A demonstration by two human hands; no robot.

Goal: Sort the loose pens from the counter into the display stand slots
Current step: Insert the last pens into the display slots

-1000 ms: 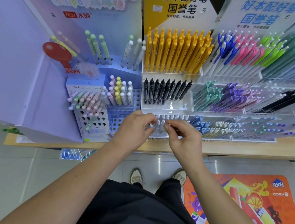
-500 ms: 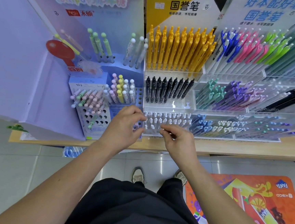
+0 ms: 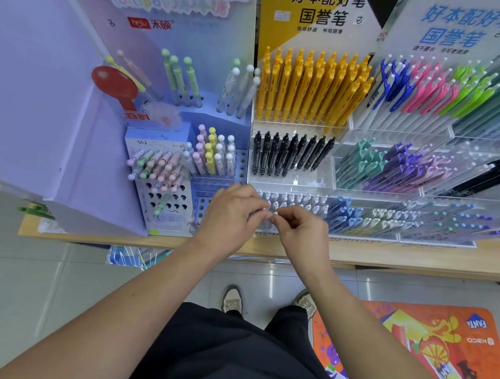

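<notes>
Stationery shop: stocked pen displays (image 3: pixel 309 85), brand signage (image 3: pixel 324 11).

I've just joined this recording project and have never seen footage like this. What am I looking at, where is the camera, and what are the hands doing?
There is no machine here. A person wears a wide-angle camera on the head, looking down, so you see their own arms, legs and shoes. The left hand and right hand meet at the lowest tier of a clear display stand, which sits on a wooden counter. Higher up stand yellow pens and black pens. The right hand pinches a white-capped pen at the front row. The left hand's curled fingers hide whether it holds anything.
</notes>
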